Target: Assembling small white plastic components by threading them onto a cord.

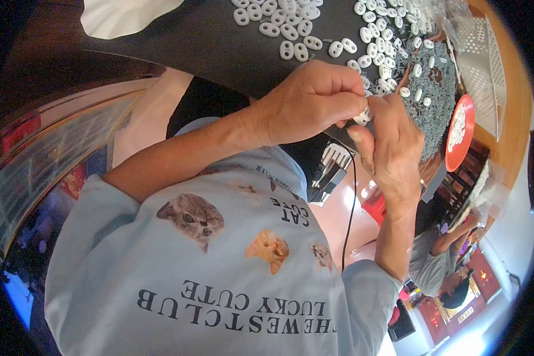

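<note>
In front of my body, over the table's near edge, my hands meet at a small white oval plastic piece with two holes (364, 115). My left hand (320, 107) is closed, its thumb and bent index finger pinching the piece. From the other side, my right hand (394, 142) curls its fingers against it, with the thumb just below. Whether the right fingers also grip a small part is hidden. Beyond the hands, many similar white oval pieces (288, 50) lie loose on the dark table (207, 50). A heap of small grey parts (436, 121) lies to the right.
An orange-red dish (455, 156) of small white parts stands at the right. A white wavy-edged item (124, 21) lies at the far left. Beyond the grey heap is a white perforated basket (477, 65). A black cable (351, 207) hangs below my hands. Another person (436, 261) works at the right.
</note>
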`<action>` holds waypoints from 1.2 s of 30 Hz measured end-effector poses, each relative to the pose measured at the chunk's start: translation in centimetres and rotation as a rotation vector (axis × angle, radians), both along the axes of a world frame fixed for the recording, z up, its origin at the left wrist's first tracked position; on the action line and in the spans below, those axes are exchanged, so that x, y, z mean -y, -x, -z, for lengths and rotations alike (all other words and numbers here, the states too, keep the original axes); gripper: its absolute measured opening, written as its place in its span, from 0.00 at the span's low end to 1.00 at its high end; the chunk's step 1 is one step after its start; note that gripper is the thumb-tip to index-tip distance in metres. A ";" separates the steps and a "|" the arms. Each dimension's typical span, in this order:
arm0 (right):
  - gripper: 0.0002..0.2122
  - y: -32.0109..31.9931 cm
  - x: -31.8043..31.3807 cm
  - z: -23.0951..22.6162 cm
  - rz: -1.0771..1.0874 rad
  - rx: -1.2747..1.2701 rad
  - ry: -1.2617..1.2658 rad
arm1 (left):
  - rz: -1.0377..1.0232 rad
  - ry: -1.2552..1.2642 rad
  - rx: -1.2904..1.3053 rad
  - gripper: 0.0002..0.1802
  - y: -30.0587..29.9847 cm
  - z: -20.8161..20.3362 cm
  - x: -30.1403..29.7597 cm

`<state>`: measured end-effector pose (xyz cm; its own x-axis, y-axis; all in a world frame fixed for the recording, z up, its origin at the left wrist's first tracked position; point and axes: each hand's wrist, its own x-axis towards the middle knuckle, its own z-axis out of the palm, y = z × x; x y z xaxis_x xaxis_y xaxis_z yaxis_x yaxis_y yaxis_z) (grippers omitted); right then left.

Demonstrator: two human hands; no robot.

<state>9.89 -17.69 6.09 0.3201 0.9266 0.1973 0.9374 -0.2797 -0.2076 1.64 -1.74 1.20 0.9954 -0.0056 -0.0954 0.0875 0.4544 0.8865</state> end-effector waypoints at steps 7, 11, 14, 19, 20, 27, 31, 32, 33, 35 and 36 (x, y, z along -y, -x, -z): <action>0.15 0.2 0.0 0.1 0.017 -0.075 0.025 | 0.056 -0.041 0.017 0.11 0.1 0.6 -0.1; 0.17 0.0 0.2 0.2 -0.021 -0.074 0.049 | 0.058 -0.046 0.009 0.13 -0.1 0.7 -0.1; 0.18 -0.1 0.1 0.0 -0.049 -0.082 0.057 | 0.048 0.093 -0.016 0.12 -0.1 0.6 0.1; 0.18 0.0 0.1 0.2 -0.048 -0.075 0.051 | 0.149 0.100 -0.034 0.11 0.1 0.5 -0.4; 0.18 0.0 0.1 0.2 -0.058 -0.076 0.059 | 0.147 0.092 -0.025 0.11 0.1 0.6 -0.3; 0.13 0.7 0.4 0.7 -0.012 -0.153 0.041 | 0.153 0.020 0.022 0.14 0.1 0.2 -0.5; 0.13 1.0 0.3 0.7 0.000 -0.117 0.045 | 0.127 -0.027 0.044 0.14 0.2 0.5 -0.3; 0.12 1.1 0.3 0.5 0.010 -0.174 0.080 | 0.108 -0.063 0.064 0.14 0.2 0.7 -0.2; 0.12 1.1 0.3 0.4 0.021 -0.231 0.116 | 0.108 -0.064 0.063 0.14 0.2 0.9 -0.2; 0.12 1.3 0.2 0.5 0.021 -0.197 0.095 | 0.078 -0.161 0.161 0.14 0.1 1.1 -0.2; 0.12 1.3 0.2 0.5 0.020 -0.162 0.075 | 0.079 -0.161 0.161 0.14 0.1 1.1 -0.2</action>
<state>8.54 -17.85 5.55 0.3608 0.9299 0.0721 0.8875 -0.3185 -0.3331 1.51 -1.56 0.10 0.9950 -0.0815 0.0581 -0.0308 0.3030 0.9525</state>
